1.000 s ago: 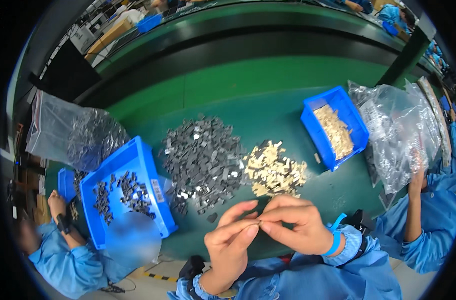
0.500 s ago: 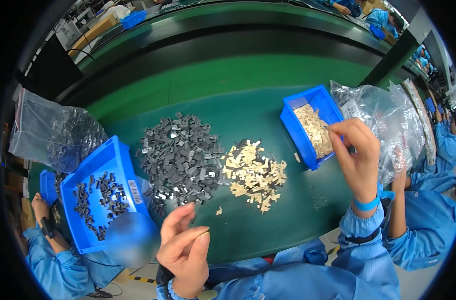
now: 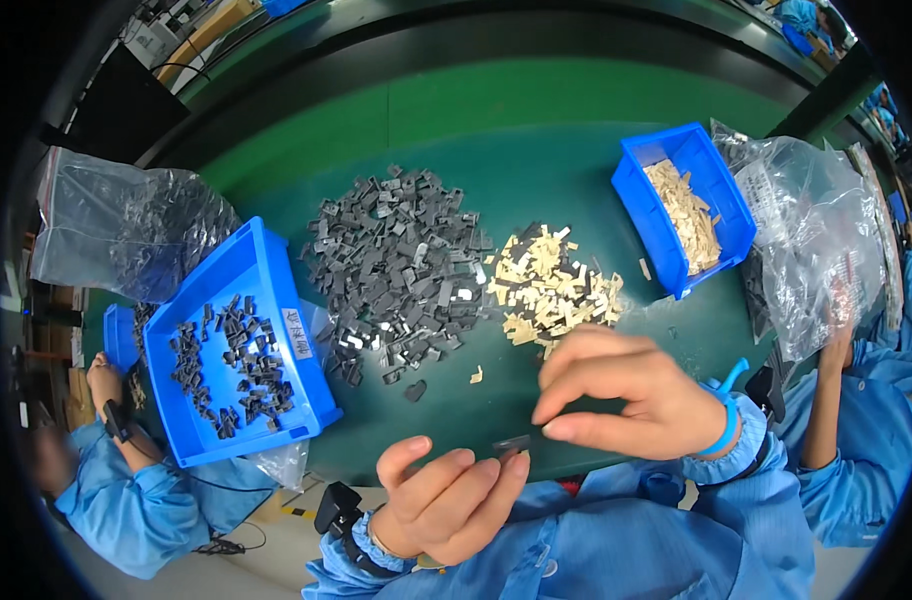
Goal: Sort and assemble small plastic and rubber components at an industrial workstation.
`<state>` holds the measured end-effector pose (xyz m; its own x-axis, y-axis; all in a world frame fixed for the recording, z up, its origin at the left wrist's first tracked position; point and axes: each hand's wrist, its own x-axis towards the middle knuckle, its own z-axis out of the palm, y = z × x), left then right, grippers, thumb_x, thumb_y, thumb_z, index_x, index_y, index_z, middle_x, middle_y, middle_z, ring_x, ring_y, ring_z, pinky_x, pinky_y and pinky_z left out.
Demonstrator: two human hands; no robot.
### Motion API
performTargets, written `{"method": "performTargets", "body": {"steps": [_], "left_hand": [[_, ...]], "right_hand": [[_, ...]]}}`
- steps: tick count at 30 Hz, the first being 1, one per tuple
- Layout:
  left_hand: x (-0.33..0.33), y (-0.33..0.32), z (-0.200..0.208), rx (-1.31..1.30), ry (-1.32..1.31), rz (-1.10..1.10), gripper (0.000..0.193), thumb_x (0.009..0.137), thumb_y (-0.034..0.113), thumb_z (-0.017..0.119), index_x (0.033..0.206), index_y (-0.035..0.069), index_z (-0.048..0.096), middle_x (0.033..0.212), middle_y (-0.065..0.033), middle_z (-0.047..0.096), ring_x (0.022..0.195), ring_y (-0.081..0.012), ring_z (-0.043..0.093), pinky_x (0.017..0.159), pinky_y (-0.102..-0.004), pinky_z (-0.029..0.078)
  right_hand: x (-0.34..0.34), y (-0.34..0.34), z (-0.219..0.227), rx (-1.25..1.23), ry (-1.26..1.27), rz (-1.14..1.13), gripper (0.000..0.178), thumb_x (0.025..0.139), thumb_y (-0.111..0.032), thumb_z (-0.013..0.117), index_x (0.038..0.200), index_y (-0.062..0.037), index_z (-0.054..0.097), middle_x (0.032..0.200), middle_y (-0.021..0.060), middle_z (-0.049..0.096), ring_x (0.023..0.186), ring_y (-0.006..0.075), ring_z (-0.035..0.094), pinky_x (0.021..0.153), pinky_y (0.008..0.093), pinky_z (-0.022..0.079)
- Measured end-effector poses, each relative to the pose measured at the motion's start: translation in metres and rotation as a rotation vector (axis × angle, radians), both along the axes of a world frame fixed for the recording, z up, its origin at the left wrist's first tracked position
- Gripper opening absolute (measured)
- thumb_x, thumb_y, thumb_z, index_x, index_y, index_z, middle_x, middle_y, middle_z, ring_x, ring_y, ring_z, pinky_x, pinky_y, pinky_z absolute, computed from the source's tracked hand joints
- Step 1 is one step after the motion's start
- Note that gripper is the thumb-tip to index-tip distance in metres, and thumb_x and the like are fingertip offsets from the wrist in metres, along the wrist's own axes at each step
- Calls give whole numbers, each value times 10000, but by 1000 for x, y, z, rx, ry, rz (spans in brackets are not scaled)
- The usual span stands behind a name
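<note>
My left hand (image 3: 454, 500) pinches a small dark grey plastic piece (image 3: 511, 443) between thumb and fingertips, near the table's front edge. Just right of it, my right hand (image 3: 631, 400) is closed with thumb and forefinger nearly together; whether anything tiny sits between them I cannot make out. Beyond my hands lies a large heap of dark grey plastic pieces (image 3: 396, 265). To its right is a smaller pile of thin cream-coloured pieces (image 3: 551, 285), partly hidden by my right hand. One cream piece (image 3: 477, 375) and one dark piece (image 3: 415, 391) lie loose in front.
A blue bin (image 3: 321, 395) with dark parts stands left, a smaller blue bin (image 3: 631, 205) with cream strips at the back right. Clear plastic bags (image 3: 126, 235) lie left and at the far right (image 3: 811, 245). Co-workers (image 3: 126, 510) in blue sit on both sides.
My right hand has come from the cream-strip bin down beside my left hand. My left hand has turned and now shows a dark piece at its fingertips. The view has shifted.
</note>
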<state>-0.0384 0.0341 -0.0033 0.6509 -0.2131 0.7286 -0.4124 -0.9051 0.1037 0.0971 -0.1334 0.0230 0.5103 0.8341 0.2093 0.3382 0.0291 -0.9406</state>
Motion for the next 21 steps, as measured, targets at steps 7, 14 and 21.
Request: {"method": "performTargets", "body": {"steps": [7,14,21], "left_hand": [[-7,7,-2,61,22,-47,296,604,56,709,866,186,659,828,19,480,803,-159,472,853,-414,371],[-3,13,-8,-89,196,-33,407,575,127,765,955,93,622,896,-67,516,764,-205,507,775,-392,417],[-5,35,-39,-335,370,326,450,592,2,753,1007,-22,581,971,-139,543,797,-246,563,667,-297,473]], "right_hand": [[-6,11,-11,-67,59,138,74,760,-88,650,801,-39,613,805,61,557,741,195,520,668,303,391],[-17,16,-19,-75,-54,80,70,756,-74,609,761,-40,549,774,65,532,723,226,512,644,320,412],[-10,18,-25,17,87,-287,57,790,-31,597,799,13,563,808,77,538,685,138,517,601,248,426]]}}
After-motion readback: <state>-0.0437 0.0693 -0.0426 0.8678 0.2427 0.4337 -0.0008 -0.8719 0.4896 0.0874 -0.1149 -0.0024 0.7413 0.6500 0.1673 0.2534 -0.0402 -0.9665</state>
